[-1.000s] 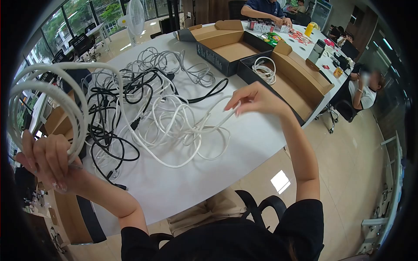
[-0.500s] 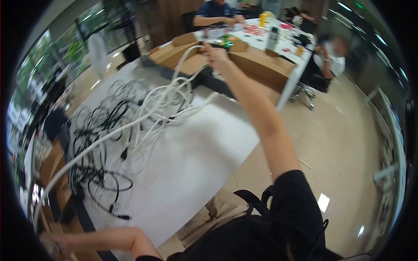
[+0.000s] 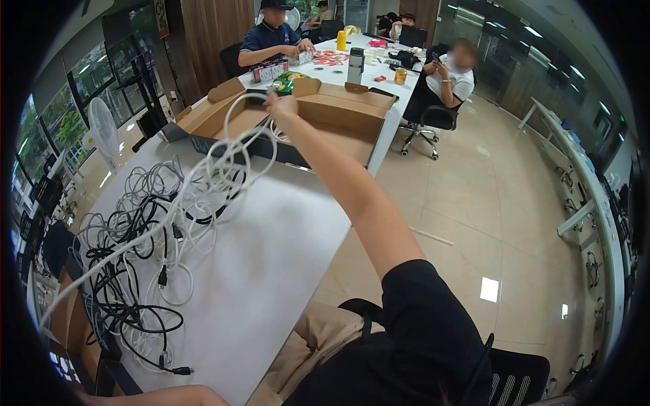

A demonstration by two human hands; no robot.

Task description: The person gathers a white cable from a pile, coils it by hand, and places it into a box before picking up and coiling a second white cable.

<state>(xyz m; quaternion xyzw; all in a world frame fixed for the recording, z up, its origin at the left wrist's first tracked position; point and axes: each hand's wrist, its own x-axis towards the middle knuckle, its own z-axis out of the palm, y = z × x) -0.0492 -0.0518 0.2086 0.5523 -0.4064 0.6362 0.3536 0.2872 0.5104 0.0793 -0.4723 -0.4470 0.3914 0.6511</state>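
Note:
My right hand [image 3: 281, 106] is closed around a white cable [image 3: 233, 111], holding a loop of it up over the edge of an open cardboard box [image 3: 338, 128]. More of this cable hangs in a loose tangle below the hand. One long stretch runs down to the lower left edge of the view. Beneath it, a heap of black cables [image 3: 128, 308] and grey cables [image 3: 139, 186] lies on the white table [image 3: 257, 271]. Several black plugs show among them. Of my left arm only the forearm shows at the bottom edge; the hand is out of sight.
A second open cardboard box [image 3: 71, 304] stands at the table's left side. Beyond the far box are a grey bottle [image 3: 355, 66], a yellow bottle [image 3: 341, 40] and a can [image 3: 401, 76]. One person [image 3: 274, 37] sits behind them, another [image 3: 450, 78] on a chair at right.
My view has turned and steadied. My right hand still holds the white cable by the far box. My left hand has dropped out of the bottom left of the view.

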